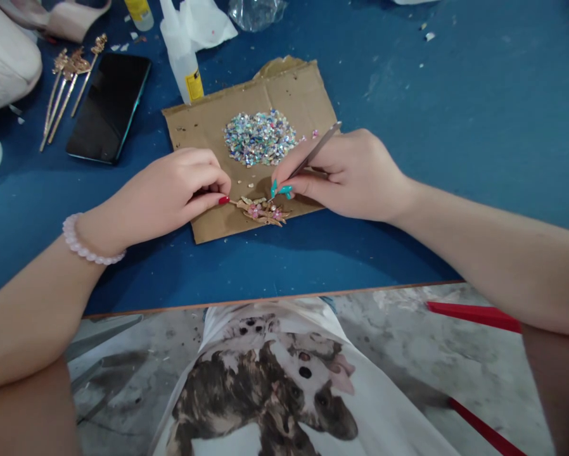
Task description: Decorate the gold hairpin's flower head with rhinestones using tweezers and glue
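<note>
My left hand [189, 187] is closed, pinching the stem end of a gold hairpin [264, 211] decorated with pink flowers. The hairpin's ornate head lies over the near edge of a cardboard sheet [208, 215]. In my right hand [346, 174] is a pair of metal tweezers [317, 147], held like a pen, with the tip down at the ornament. Whether the tip grips a bead is too small to tell. Just behind the hairpin, a pile of small multicoloured sequin-like pieces [260, 138] sits on the cardboard, with a few pink bits beside it.
A glue bottle [182, 60] with a yellow label stands at the cardboard's back left edge. Left of it lie a black phone [111, 107] and several gold hairpins [68, 82]. White tissue [211, 25] and clear plastic [257, 12] are at the back. The blue table's front edge [275, 298] runs close to me.
</note>
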Motion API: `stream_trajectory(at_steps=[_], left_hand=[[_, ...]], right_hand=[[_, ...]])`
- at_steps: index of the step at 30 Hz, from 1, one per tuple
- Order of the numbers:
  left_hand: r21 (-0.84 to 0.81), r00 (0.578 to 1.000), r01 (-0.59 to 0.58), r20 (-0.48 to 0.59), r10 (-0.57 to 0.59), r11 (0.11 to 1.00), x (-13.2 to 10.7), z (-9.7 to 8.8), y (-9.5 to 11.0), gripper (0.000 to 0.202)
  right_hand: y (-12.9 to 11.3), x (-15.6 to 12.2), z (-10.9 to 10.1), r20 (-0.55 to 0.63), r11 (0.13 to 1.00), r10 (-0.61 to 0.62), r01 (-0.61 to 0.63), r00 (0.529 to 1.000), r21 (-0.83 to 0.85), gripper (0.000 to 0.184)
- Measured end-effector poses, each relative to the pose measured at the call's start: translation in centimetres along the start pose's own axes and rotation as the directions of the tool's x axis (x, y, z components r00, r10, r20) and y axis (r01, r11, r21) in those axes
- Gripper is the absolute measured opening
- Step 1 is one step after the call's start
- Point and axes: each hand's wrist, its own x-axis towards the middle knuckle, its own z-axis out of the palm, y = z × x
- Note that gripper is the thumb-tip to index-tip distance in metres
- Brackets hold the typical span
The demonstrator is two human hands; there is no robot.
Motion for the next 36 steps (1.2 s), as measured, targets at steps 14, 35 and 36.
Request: stream_trajectory(at_steps=[14, 35, 36], left_hand=[[0.021, 0.997, -0.069, -0.039, 0.070, 0.997, -0.11, 0.29, -0.18, 0.026], [0.032, 0.991, -0.116, -0.063, 0.117, 0.993, -0.11, 0.44, -0.30, 0.023], [0.032, 0.991, -0.116, -0.062, 0.118, 0.993, -0.12, 0.44, -0.30, 0.023]], right_hand=[[0.33, -0.05, 0.53, -0.051, 1.000, -0.003, 0.003, 0.999, -0.010, 0.014], [0.79, -0.05, 0.05, 0.002, 0.988, -0.153, 0.153, 0.988, -0.022, 0.008], [0.75, -0.07, 0.08, 0.003, 0.989, -0.148, 0.148, 0.989, -0.026, 0.008]])
